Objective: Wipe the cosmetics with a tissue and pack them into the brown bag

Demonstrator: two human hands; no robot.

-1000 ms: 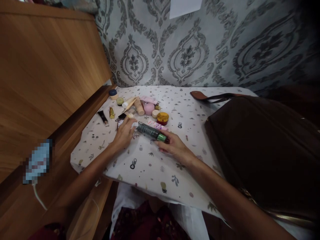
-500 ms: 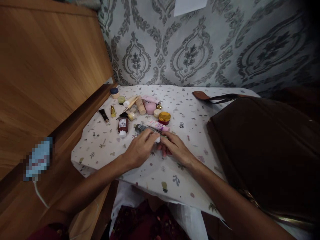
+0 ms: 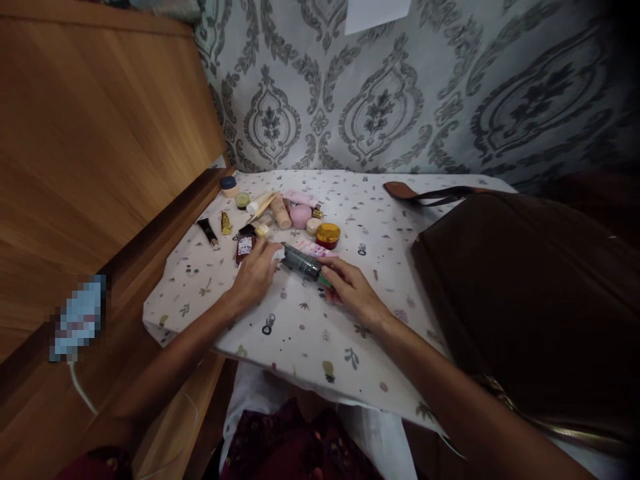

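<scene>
A dark grey-green bottle (image 3: 302, 263) with a green end lies tilted between my two hands above the patterned cloth. Closed around the green end is my right hand (image 3: 354, 291). My left hand (image 3: 256, 272), at the bottle's far left end, pinches a small white wipe (image 3: 279, 254) against it. A brown bottle (image 3: 245, 247) with a pale label sits just behind my left hand, partly covered by it. Behind the dark bottle lies a pink and white tube (image 3: 316, 249), with a gold-lidded red jar (image 3: 328, 235) past it.
More cosmetics crowd the table's back left: a beige tube (image 3: 281, 212), a pink round container (image 3: 301, 216), a black tube (image 3: 207, 232) and a blue-lidded jar (image 3: 229, 186). A large brown bag (image 3: 520, 300) takes up the right side. A wooden cabinet (image 3: 110, 107) stands left.
My left hand has moved left with the white wipe, toward the bottle's far end, uncovering the dark bottle's body. My right hand stays nearly in place.
</scene>
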